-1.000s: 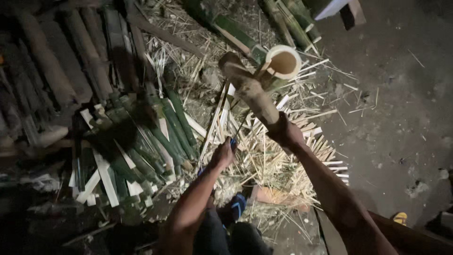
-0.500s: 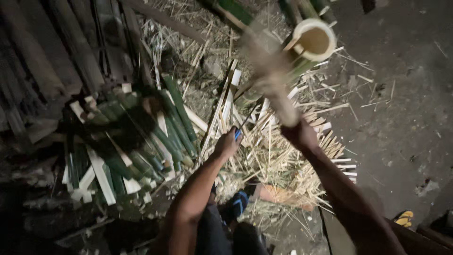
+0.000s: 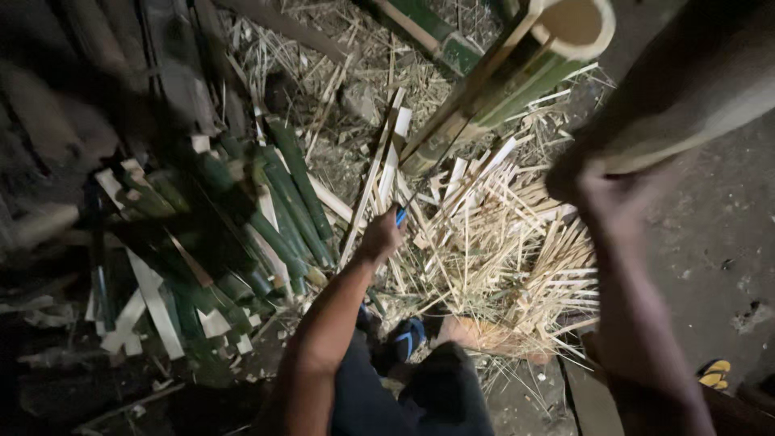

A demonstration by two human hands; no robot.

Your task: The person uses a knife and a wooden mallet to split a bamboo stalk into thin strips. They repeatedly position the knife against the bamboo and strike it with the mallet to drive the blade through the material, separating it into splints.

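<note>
Right hand (image 3: 613, 194) and the wooden club (image 3: 694, 105) it grips blurred; club cut off at the right edge. Bamboo tube (image 3: 517, 73) rim cut by the top edge. Blade under the left hand (image 3: 383, 236) too small to tell.

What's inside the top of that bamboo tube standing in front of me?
The bamboo tube looks hollow: a pale rim and bare inner wall show at its open end. Deeper down is hidden. A thin blade, gripped by the left hand, is set into its side.

Dim, straw-littered dirt floor (image 3: 710, 242)
</note>
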